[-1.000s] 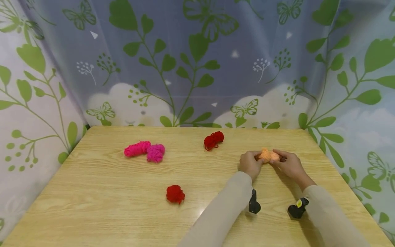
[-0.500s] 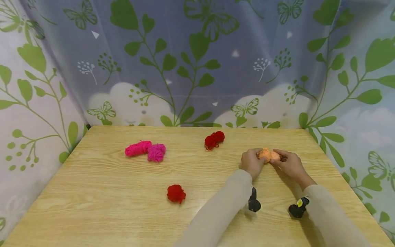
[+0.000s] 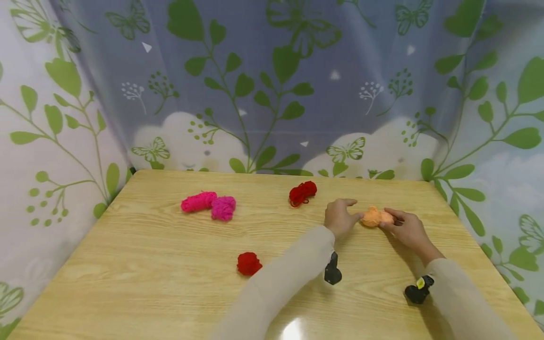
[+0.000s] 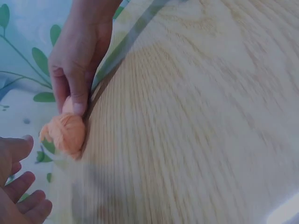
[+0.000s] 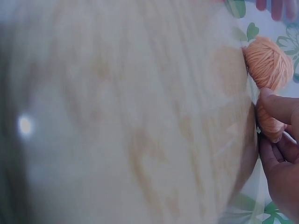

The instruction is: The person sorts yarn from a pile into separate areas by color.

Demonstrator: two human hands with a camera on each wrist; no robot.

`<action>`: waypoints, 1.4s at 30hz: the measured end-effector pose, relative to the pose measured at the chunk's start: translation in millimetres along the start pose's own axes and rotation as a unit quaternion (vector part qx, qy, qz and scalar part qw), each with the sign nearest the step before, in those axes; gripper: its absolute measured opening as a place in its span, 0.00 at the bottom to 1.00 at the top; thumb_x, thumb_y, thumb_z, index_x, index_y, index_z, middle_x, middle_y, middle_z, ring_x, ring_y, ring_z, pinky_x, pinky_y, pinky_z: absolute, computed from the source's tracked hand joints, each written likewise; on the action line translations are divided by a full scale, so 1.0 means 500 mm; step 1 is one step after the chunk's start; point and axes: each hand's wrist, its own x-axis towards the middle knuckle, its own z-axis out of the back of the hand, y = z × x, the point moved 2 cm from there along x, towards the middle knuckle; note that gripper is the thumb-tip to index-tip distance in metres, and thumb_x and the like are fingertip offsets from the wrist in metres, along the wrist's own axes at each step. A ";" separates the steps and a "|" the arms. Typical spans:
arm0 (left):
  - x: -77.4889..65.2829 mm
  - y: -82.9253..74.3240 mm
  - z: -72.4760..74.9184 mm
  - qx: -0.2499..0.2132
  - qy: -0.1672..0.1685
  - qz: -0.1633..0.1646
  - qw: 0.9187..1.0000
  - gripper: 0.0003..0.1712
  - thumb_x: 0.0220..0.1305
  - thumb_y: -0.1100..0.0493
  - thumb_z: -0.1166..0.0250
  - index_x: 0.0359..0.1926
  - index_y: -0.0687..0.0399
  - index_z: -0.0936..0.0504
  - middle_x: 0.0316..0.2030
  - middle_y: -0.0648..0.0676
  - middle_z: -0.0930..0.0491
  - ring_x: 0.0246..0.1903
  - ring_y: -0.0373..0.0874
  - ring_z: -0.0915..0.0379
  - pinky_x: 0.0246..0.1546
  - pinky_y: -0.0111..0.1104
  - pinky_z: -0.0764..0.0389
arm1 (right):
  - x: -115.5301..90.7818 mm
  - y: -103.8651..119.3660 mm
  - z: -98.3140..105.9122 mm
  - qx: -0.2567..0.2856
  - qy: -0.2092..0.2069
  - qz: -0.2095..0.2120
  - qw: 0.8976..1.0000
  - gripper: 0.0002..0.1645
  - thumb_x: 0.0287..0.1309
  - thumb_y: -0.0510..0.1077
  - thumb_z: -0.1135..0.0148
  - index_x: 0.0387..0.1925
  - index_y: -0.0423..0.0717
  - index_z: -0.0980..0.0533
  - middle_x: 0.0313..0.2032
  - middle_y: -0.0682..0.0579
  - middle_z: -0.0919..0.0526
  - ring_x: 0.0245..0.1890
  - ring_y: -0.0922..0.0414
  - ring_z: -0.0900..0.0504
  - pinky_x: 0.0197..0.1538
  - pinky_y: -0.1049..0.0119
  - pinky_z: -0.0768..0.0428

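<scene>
Orange yarn (image 3: 371,217) lies on the right part of the table, a round lump at its left and a smaller one at its right. My right hand (image 3: 409,230) pinches the right lump between thumb and fingers; in the right wrist view the thumb lies over this yarn (image 5: 270,65) where the lumps meet. My left hand (image 3: 340,219) is just left of the yarn, thumb and fingers spread and holding nothing. In the left wrist view a gap shows between the left hand (image 4: 18,186) and the orange lump (image 4: 67,134).
A dark red yarn bundle (image 3: 303,193) lies toward the table's back edge. Bright pink yarn (image 3: 199,202) and magenta yarn (image 3: 223,208) lie together at the back left. A red yarn ball (image 3: 248,264) sits near my left sleeve (image 3: 280,278). A patterned curtain (image 3: 263,94) surrounds the wooden table (image 3: 148,264).
My left hand has let go of the orange yarn and drawn back to the left, its fingers spreading. The right hand keeps its pinch. The head view has shifted slightly.
</scene>
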 end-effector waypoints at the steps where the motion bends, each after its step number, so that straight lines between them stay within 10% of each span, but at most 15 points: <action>1: -0.001 0.002 0.006 -0.002 0.005 0.001 1.000 0.23 0.57 0.55 0.29 0.55 0.50 0.18 0.52 0.47 0.19 0.55 0.41 0.25 0.52 0.30 0.24 | 0.000 -0.001 0.001 0.002 0.001 -0.002 1.000 0.37 0.64 0.49 0.39 0.66 0.32 0.37 0.62 0.26 0.35 0.59 0.35 0.29 0.50 0.59 0.20; 8: -0.008 0.029 0.062 -0.005 0.035 -0.015 0.999 0.24 0.60 0.56 0.31 0.57 0.55 0.20 0.55 0.50 0.20 0.57 0.46 0.27 0.56 0.34 0.25 | -0.001 0.003 0.001 0.011 0.003 -0.008 1.000 0.37 0.63 0.49 0.38 0.66 0.33 0.37 0.62 0.26 0.35 0.59 0.36 0.29 0.41 0.79 0.24; 16: -0.022 0.071 0.150 0.011 0.049 -0.054 0.997 0.26 0.60 0.55 0.31 0.58 0.57 0.22 0.57 0.53 0.22 0.57 0.49 0.27 0.55 0.38 0.24 | -0.005 -0.002 -0.004 0.002 0.003 -0.013 1.000 0.37 0.63 0.50 0.38 0.66 0.33 0.37 0.62 0.26 0.35 0.59 0.35 0.29 0.42 0.75 0.22; 27: -0.054 0.134 0.288 -0.023 0.047 -0.023 0.998 0.28 0.59 0.53 0.31 0.59 0.57 0.22 0.59 0.53 0.24 0.62 0.51 0.32 0.59 0.42 0.28 | -0.007 0.010 -0.001 0.009 0.004 -0.007 1.000 0.36 0.64 0.48 0.40 0.66 0.31 0.38 0.61 0.25 0.34 0.58 0.34 0.29 0.35 0.76 0.24; 42: -0.191 0.218 0.397 -0.041 0.092 0.004 0.995 0.28 0.59 0.56 0.31 0.59 0.60 0.23 0.58 0.54 0.24 0.62 0.54 0.33 0.60 0.45 0.29 | -0.003 0.006 0.001 -0.003 0.007 -0.005 1.000 0.38 0.64 0.51 0.39 0.66 0.31 0.37 0.62 0.26 0.35 0.59 0.34 0.29 0.45 0.70 0.20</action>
